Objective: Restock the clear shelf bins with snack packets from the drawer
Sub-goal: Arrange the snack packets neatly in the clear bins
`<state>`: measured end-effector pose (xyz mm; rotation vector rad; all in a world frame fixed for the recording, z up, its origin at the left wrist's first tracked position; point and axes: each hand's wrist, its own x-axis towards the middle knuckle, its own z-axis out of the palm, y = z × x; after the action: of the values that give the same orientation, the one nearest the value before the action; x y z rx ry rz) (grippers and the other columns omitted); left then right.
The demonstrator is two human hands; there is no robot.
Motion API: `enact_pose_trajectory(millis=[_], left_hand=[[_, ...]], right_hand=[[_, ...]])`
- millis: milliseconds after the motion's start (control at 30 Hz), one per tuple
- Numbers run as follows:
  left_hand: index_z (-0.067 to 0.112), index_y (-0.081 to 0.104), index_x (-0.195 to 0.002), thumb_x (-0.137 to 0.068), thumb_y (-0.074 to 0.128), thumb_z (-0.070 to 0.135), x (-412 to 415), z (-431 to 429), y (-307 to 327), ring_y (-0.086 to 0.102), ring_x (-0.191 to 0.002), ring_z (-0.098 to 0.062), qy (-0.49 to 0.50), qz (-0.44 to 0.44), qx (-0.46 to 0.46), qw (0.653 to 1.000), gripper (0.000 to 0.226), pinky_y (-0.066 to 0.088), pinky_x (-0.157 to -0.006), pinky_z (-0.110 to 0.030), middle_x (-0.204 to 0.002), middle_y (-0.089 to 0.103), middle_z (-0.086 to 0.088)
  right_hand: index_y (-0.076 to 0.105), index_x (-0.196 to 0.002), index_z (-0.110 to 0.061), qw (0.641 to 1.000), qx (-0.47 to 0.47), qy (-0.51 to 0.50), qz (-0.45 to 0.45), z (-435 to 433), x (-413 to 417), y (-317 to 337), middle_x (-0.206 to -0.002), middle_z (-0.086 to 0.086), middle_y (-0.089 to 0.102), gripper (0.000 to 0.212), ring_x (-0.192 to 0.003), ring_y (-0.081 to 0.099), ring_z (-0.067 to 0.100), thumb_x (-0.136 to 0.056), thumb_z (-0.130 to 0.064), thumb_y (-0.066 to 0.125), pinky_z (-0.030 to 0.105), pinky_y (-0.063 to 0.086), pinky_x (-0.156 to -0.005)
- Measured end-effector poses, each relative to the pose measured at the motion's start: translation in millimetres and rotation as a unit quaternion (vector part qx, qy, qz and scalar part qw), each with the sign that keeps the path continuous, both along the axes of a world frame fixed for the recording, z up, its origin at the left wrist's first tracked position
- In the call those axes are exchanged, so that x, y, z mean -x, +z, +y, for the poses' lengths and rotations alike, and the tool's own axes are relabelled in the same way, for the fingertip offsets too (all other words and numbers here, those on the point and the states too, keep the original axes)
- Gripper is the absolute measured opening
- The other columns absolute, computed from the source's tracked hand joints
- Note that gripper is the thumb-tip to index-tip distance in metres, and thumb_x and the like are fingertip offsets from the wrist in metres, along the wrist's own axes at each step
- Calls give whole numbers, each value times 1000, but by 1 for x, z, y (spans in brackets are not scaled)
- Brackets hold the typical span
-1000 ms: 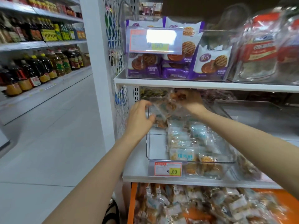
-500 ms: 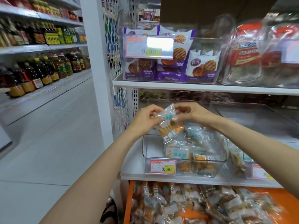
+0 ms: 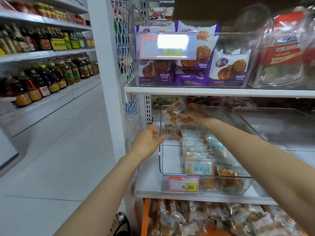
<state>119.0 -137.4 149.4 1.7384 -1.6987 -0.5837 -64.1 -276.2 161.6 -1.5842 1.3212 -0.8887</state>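
My right hand [image 3: 193, 114] reaches into the back left of the clear shelf bin [image 3: 161, 157] and pinches a clear snack packet [image 3: 173, 112] with orange and brown contents. The packet hangs above another one lying at the bin's back. Several pale packets fill the bin's right side up to the front. My left hand [image 3: 148, 140] hovers just outside the bin's left wall, fingers loosely curled and holding nothing. Below the shelf, the orange drawer [image 3: 144, 217] stands open, full of several similar packets.
A price tag [image 3: 183, 183] reading 8.80 hangs on the bin's front. An empty clear bin [image 3: 272, 120] sits to the right. The shelf above holds a bin of purple waffle packs [image 3: 192, 68]. A white post [image 3: 104, 74] and oil bottles [image 3: 47, 79] stand across the aisle at left.
My right hand carried the packet from in front of the bin up and back into it. My left hand let go of the packet and dropped to the bin's left side.
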Motion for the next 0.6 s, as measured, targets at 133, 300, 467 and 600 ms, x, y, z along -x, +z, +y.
enact_pose_trajectory(millis=[133,300,467,600], left_hand=[[10,54,-115,-92,57,30,1,0,0,58,-103,-19,-9,18,-10,1000,31,44,-88,-28,-105,62,-2],[10,54,-113,-92,58,28,0,-2,1,56,-95,-18,-15,25,-10,1000,28,44,-85,-29,-92,55,3],[9,53,-114,-92,57,27,1,0,3,54,-93,-17,-16,25,-10,1000,29,43,-85,-27,-94,54,2],[8,53,-112,-93,56,25,2,2,4,56,-94,-19,-17,20,-11,1000,25,43,-85,-28,-91,55,2]], right_hand=[[58,-87,-11,986,84,-23,142,-11,4,-14,-86,5,64,23,-75,58,16,-75,-1,74,16,45,-57],[57,-82,-12,952,152,20,265,-15,-4,-23,-79,0,58,15,-72,54,15,-80,-7,71,8,37,-53],[62,-91,-17,893,157,17,422,-14,-25,-26,-93,-1,63,10,-85,57,15,-85,-9,62,23,41,-70],[62,-94,-14,864,156,8,478,-14,-43,-31,-95,2,63,12,-90,58,19,-88,-9,53,35,43,-92]])
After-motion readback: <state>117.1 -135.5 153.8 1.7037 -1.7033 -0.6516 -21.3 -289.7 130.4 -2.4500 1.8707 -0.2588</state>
